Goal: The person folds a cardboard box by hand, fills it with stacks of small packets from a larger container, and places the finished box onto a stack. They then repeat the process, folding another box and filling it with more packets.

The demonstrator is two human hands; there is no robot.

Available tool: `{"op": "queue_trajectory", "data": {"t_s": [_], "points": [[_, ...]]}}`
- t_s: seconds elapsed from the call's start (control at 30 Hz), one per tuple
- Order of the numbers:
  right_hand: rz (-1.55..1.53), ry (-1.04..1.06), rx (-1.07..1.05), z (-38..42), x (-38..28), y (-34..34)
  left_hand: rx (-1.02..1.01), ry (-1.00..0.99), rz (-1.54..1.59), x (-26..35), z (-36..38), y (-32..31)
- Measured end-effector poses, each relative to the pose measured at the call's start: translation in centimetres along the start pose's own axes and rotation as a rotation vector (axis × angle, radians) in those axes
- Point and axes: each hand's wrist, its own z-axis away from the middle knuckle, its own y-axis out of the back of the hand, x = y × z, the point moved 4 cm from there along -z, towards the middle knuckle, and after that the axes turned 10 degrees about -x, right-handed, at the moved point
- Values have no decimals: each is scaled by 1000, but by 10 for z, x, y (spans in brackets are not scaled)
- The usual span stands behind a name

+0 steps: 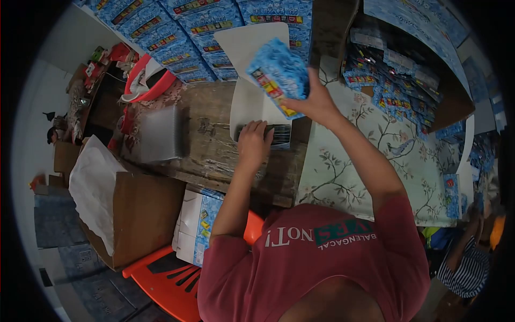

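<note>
My right hand is closed around a thick bundle of blue printed packets, held tilted above the table. Below it, a white carton stands with its lid flap raised toward the far side. Dark packet edges show in a row inside the carton. My left hand lies over the carton's near left part, its fingers stretched across the opening and touching it, the thumb apart. Part of the carton's inside is hidden under that hand.
Stacked blue display boxes line the far side. A large carton with many blue packets stands at the right. A clear plastic-looking block and red basket are left. Nearer stand a brown carton and red chair.
</note>
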Motion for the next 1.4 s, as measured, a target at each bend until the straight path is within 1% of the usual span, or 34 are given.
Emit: {"op": "queue_trajectory", "data": {"t_s": [0.03,0.07,0.1,0.13,0.17,0.23,0.27,0.33,0.37,0.43,0.5,0.57,0.63,0.7,0.73,0.77,0.8,0.83,0.87,0.9,0.93,1.0,1.07,1.1,1.13,1.17,1.2,1.27,1.33,1.4], "points": [[144,-31,13,-15,-8,-13,6,-1,-9,-1,2,-2],[140,-23,13,-27,-7,-25,71,-29,-33,-1,4,-3],[341,-20,-42,-38,1,-43,135,-57,-56,-1,6,-2],[544,-18,-100,-47,11,-58,139,-53,-61,0,6,-1],[543,-14,-104,-52,25,-69,116,-22,-36,-1,6,-1],[937,-83,-487,-56,46,-91,97,15,-8,-2,6,-2],[939,-81,-493,-64,53,-88,92,12,-16,-2,5,-2],[857,-230,-841,-73,49,-79,88,16,-19,-2,6,-2],[859,-229,-846,-82,52,-77,92,9,-16,-2,6,-1],[650,-181,-801,-103,53,-71,102,3,-10,-3,5,-1],[660,-156,-752,-129,67,-82,79,14,-28,-3,5,-5],[387,-205,-739,-152,98,-107,85,5,-31,-4,4,-6],[439,-128,-620,-150,115,-136,93,-10,-31,-3,3,-5],[454,-81,-888,-131,83,-135,138,-36,-70,1,2,-1],[479,-95,-934,-126,78,-137,126,-76,-49,4,2,-2],[499,-118,-974,-121,76,-137,114,-53,-66,4,2,-1],[485,-128,-918,-116,71,-133,104,-31,-83,5,3,-3],[476,-130,-866,-110,70,-126,94,-72,-61,8,3,-4],[479,-156,-834,-98,74,-115,61,-32,-66,6,4,-5],[414,43,-578,-93,68,-103,29,14,-77,3,6,-5],[351,243,-325,-87,56,-87,25,-8,-69,2,8,-5],[65,359,91,-55,58,-24,55,-8,-92,2,11,-7],[-197,81,397,-27,108,42,80,-15,-95,6,14,-5],[-303,43,554,-24,166,72,120,-12,11,11,14,-2],[-475,-123,674,-14,205,103,159,-9,115,16,14,1],[-650,-290,790,-3,233,128,162,-17,116,23,13,1],[-650,-282,795,-2,243,150,160,-55,167,33,12,0],[-1063,-518,804,-6,267,172,169,-99,210,54,7,-2],[-1125,-487,792,-30,282,184,153,-184,208,76,0,-4],[-1198,-473,722,-59,285,192,157,-211,228,85,-2,-11]]}}
